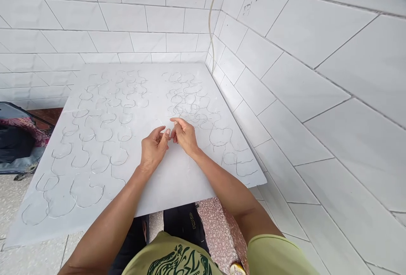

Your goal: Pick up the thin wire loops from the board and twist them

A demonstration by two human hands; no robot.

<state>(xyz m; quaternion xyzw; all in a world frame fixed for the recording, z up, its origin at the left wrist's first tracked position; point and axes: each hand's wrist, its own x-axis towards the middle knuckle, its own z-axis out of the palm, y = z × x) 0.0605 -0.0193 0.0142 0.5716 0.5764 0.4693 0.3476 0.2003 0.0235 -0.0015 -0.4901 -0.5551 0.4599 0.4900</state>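
Over the middle of a white sheet (177, 182), my left hand (154, 147) and my right hand (185, 136) meet with fingertips nearly touching. Both are closed in a pinch on a thin wire (160, 121), whose fine end shows just above the fingers; the rest of it is hidden by them. Left of my hands, many curved wire pieces (85, 206) lie spread out in rough rows. On the right, more wires (190, 108) lie in a tangled, overlapping group, with several wavy ones (222, 144) nearer my right forearm.
White tiled walls (127, 17) stand behind and to the right of the sheet. A pale cable (209, 21) hangs down in the corner. At far left, an open bag (19, 144) with dark and patterned cloth sits on the speckled floor (41, 258).
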